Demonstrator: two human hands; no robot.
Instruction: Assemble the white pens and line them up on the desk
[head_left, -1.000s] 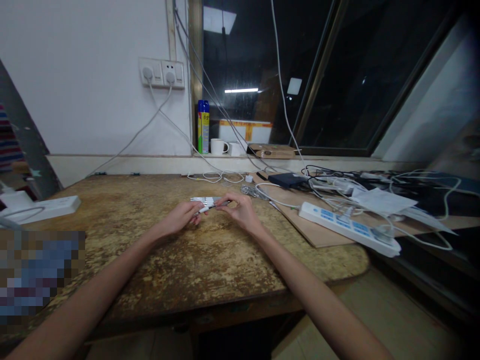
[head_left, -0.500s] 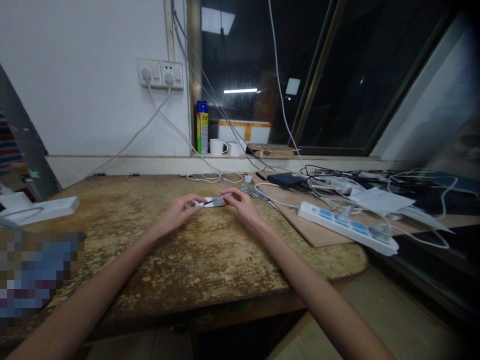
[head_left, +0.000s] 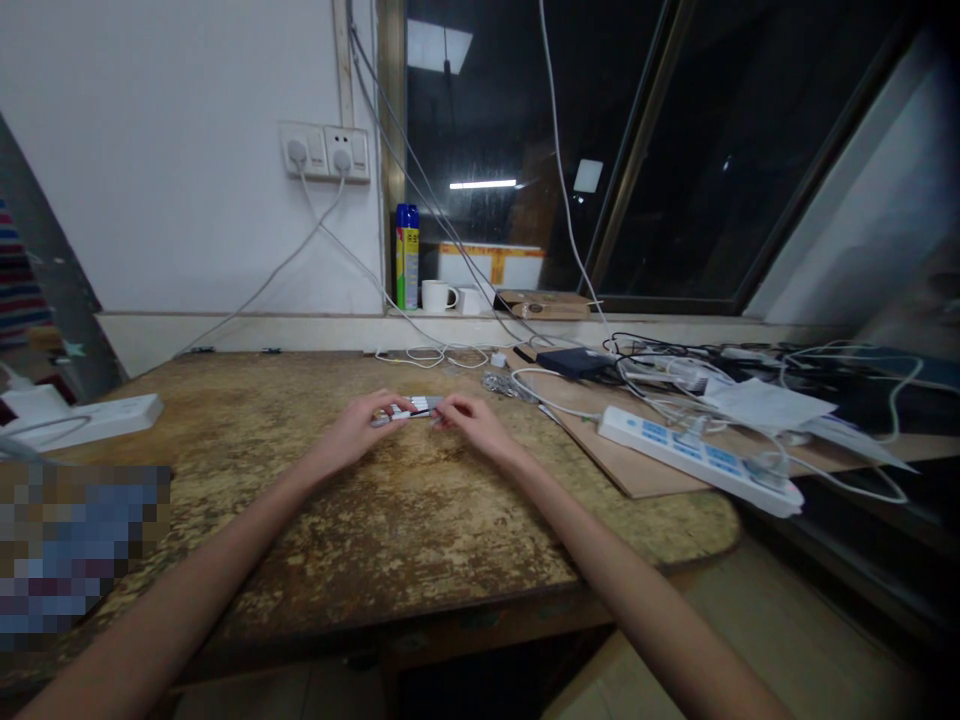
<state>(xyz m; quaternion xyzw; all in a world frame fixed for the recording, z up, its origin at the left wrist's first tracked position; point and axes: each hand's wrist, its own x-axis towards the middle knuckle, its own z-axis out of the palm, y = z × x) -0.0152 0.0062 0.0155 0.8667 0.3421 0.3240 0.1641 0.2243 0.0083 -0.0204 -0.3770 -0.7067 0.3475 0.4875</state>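
Note:
Above the middle of the worn wooden table (head_left: 420, 520), my left hand (head_left: 361, 424) is closed in a pinch on a slim white pen (head_left: 402, 414). A thin dark part of it points right, toward my other hand. My right hand (head_left: 475, 424) is also closed, fingertips together at the dark end; a small greyish piece seems to be between them, too small to name. Just behind the fingers lies a row of white and grey stick-shaped things (head_left: 424, 402), partly hidden by my hands.
Right of my hands are a small heap of clear and silvery bits (head_left: 501, 384), a brown board (head_left: 600, 450), a white power strip (head_left: 701, 460) and tangled cables (head_left: 652, 360). Another power strip (head_left: 112, 420) lies left. A spray can (head_left: 407, 258) and mug (head_left: 436, 295) stand on the sill.
My right hand has shifted slightly left and lower, its fingers now nearer to my left hand. More of the row behind shows. The view has moved a little.

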